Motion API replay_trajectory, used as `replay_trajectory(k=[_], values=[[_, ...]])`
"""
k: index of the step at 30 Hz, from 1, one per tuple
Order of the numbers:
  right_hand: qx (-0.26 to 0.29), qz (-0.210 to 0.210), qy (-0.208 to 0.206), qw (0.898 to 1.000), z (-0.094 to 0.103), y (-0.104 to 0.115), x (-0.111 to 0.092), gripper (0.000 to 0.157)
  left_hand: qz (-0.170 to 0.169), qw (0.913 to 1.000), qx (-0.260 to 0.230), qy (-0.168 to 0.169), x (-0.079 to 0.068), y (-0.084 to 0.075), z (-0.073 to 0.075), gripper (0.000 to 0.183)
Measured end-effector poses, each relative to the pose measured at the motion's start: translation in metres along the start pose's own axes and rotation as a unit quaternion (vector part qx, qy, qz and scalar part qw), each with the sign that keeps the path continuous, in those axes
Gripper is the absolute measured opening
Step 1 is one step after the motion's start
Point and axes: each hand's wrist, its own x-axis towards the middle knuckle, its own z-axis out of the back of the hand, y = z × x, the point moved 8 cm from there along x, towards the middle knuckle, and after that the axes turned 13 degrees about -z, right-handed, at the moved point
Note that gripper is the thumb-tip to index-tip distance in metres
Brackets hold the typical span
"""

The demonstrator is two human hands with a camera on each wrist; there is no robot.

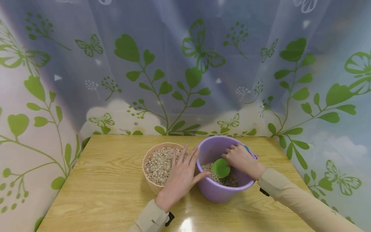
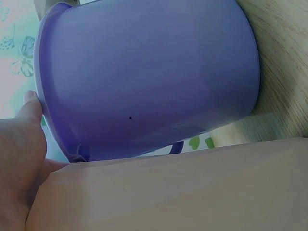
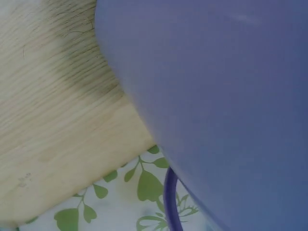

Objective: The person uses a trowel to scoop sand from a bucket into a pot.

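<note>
A purple bucket (image 1: 214,193) with gravel (image 1: 230,180) in its bottom stands on the table. Inside it, my right hand (image 1: 242,159) grips a green scoop (image 1: 221,168), whose handle is mostly hidden by the curled fingers. To the left, a peach pot (image 1: 152,187) holds gravel (image 1: 157,166) nearly to its rim. My left hand (image 1: 181,175) lies with straight, spread fingers over the pot's right side, between the two containers. Its thumb (image 2: 30,108) touches the bucket's rim in the left wrist view. The right wrist view takes in the bucket's outer wall (image 3: 216,96), with no fingers showing.
The wooden table (image 1: 101,187) stretches around both containers. A curtain (image 1: 174,80) printed with leaves and butterflies hangs behind and at both sides. The bucket's purple handle (image 3: 171,199) hangs along its far side in the right wrist view.
</note>
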Motion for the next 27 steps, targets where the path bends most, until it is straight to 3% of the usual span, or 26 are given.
replay_trajectory(k=[13,27], values=[[0.063,0.038,-0.006,0.997,0.005,0.011,-0.003,0.025,0.008,0.9999,-0.01,-0.001,0.001,-0.001,-0.001,0.088],[0.164,-0.018,0.037,0.986,0.003,0.004,-0.002,0.03,0.001,1.0,-0.006,-0.007,0.001,0.0,0.0,0.089]])
